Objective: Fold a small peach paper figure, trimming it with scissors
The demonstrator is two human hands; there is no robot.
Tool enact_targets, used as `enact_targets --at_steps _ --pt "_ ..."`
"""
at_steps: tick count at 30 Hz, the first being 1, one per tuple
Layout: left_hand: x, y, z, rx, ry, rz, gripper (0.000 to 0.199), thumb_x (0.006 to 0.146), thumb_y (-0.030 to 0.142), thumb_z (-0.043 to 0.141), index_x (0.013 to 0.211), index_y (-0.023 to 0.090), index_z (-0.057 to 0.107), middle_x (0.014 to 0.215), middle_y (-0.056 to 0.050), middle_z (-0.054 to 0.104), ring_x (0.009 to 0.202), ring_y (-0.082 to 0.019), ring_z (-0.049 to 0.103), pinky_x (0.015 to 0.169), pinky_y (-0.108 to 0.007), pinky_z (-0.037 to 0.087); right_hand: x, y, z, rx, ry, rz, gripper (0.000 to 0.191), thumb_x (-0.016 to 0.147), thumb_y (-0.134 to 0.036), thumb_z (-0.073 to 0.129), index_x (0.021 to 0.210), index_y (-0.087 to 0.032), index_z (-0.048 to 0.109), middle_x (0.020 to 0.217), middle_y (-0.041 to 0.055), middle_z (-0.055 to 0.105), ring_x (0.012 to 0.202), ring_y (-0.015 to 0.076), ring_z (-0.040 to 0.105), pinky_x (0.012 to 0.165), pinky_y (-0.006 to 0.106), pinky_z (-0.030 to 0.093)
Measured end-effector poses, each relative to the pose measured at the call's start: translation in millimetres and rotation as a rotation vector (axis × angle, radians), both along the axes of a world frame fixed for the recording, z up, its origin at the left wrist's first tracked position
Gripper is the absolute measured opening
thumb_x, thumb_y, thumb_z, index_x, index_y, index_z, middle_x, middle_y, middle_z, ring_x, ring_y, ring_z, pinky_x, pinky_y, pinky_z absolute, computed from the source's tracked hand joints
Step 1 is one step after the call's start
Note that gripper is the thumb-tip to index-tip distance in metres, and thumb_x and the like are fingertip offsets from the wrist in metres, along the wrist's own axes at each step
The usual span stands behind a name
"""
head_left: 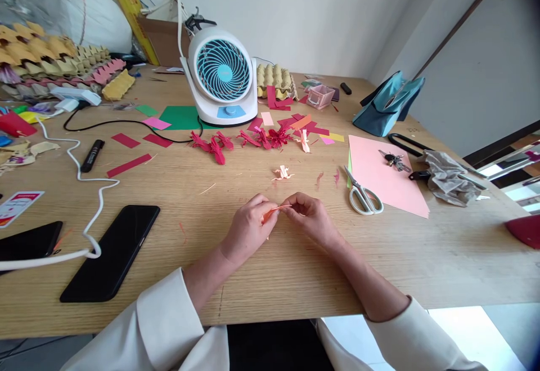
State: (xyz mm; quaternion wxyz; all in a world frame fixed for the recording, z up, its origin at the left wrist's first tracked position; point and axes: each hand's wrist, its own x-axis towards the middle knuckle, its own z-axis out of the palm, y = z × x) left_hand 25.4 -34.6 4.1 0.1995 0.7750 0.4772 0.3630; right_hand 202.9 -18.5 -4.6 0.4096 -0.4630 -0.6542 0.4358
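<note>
Both hands meet over the wooden table near its front edge. My left hand point(250, 226) is closed on a small piece of orange paper point(272, 211), much of it hidden by the fingers. The paper's thin right end is pinched between the thumb and finger of my right hand point(311, 216). Just beyond the hands lies a pale peach paper shape point(283, 173). Farther back is a row of crumpled red paper shapes point(264, 137), with another peach one point(304, 141) at its right end. White-handled scissors point(363, 197) lie to the right of my right hand.
A white fan point(223, 72) stands at the back. Pink sheets point(379, 174) with keys point(395, 160) lie right, near a blue bag point(388, 103). A black phone point(112, 253) and white cable point(100, 202) are left. Red paper strips point(129, 165) and egg trays point(276, 80) lie farther back.
</note>
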Motion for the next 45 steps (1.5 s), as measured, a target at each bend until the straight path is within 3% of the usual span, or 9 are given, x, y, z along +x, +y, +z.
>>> enact_targets --at_steps 5,13,18,22,29,32,35,39,45 --pt "0.3 0.9 -2.4 0.008 -0.024 -0.004 0.017 0.091 0.017 0.054 0.084 0.017 0.069 0.082 -0.002 0.056 0.068 -0.011 0.055 0.060 -0.022 0.045 -0.1 -0.3 -1.8 -0.026 0.058 -0.004 0.024 0.083 -0.041 0.067 0.083 -0.016 0.067 0.073 0.0016 0.062 0.063 0.0124 0.052 0.058 0.025 0.040" --pt "0.9 1.4 -5.8 -0.046 -0.057 -0.021 0.017 0.091 0.017 0.055 0.081 0.018 0.069 0.081 -0.001 0.057 0.065 -0.009 0.056 0.065 -0.023 0.046 5.5 1.8 -2.4 0.105 0.041 0.064 0.021 0.091 -0.037 0.061 0.091 -0.020 0.073 0.083 0.0036 0.064 0.071 0.0140 0.058 0.067 0.028 0.046" --pt "-0.3 7.4 -8.6 -0.058 -0.108 -0.058 0.018 0.091 0.023 0.057 0.084 0.019 0.073 0.087 -0.003 0.060 0.079 -0.013 0.059 0.073 -0.026 0.047 6.6 2.7 -0.4 0.105 0.068 0.075 0.022 0.093 -0.036 0.057 0.097 -0.020 0.071 0.086 0.0037 0.064 0.072 0.0132 0.060 0.068 0.028 0.048" --pt "-5.0 15.4 -6.2 -0.125 -0.293 -0.031 0.020 0.089 0.030 0.060 0.083 0.019 0.076 0.084 -0.004 0.058 0.084 -0.016 0.058 0.077 -0.028 0.047 3.2 2.6 0.2 0.003 0.191 0.047 0.025 0.090 -0.039 0.062 0.105 -0.020 0.063 0.088 0.0030 0.065 0.072 0.0125 0.059 0.067 0.027 0.050" --pt "-6.2 20.4 -9.4 -0.475 -0.757 -0.052 0.023 0.084 0.037 0.067 0.097 0.020 0.075 0.091 -0.004 0.069 0.090 -0.017 0.061 0.083 -0.029 0.046 -4.1 -0.6 1.4 -0.115 0.227 0.087 0.027 0.086 -0.044 0.064 0.096 -0.020 0.059 0.086 0.0021 0.063 0.073 0.0130 0.058 0.067 0.028 0.051" --pt "-3.6 18.9 -9.6 -0.491 -0.833 -0.106 0.020 0.085 0.036 0.066 0.094 0.020 0.075 0.101 -0.005 0.070 0.107 -0.021 0.061 0.096 -0.033 0.044 -5.9 -1.1 -0.5 -0.138 0.255 0.115 0.029 0.084 -0.045 0.066 0.094 -0.020 0.057 0.084 0.0017 0.064 0.071 0.0129 0.059 0.067 0.028 0.050" --pt "-2.3 17.0 -6.7 -0.429 -0.788 -0.128 0.019 0.086 0.035 0.065 0.090 0.020 0.076 0.111 -0.006 0.066 0.121 -0.022 0.054 0.102 -0.033 0.042 -7.4 -2.0 -2.2 -0.178 0.305 0.137 0.030 0.084 -0.046 0.066 0.096 -0.021 0.055 0.085 0.0016 0.065 0.072 0.0132 0.059 0.068 0.029 0.050" --pt "-2.0 15.4 -3.4 -0.392 -0.726 -0.114 0.020 0.086 0.037 0.065 0.083 0.020 0.075 0.100 -0.004 0.066 0.105 -0.019 0.060 0.095 -0.031 0.047 -9.5 -4.1 -1.6 -0.121 0.312 0.151 0.028 0.085 -0.044 0.067 0.098 -0.021 0.057 0.086 0.0019 0.064 0.075 0.0138 0.058 0.070 0.029 0.049" --pt "0.6 14.0 -5.0 -0.527 -0.810 -0.073 0.019 0.079 0.037 0.073 0.083 0.018 0.072 0.090 -0.001 0.070 0.080 -0.014 0.063 0.077 -0.027 0.049 -9.9 -4.7 -5.2 -0.032 0.255 0.112 0.028 0.085 -0.045 0.067 0.096 -0.020 0.060 0.086 0.0026 0.064 0.076 0.0144 0.058 0.071 0.029 0.048"
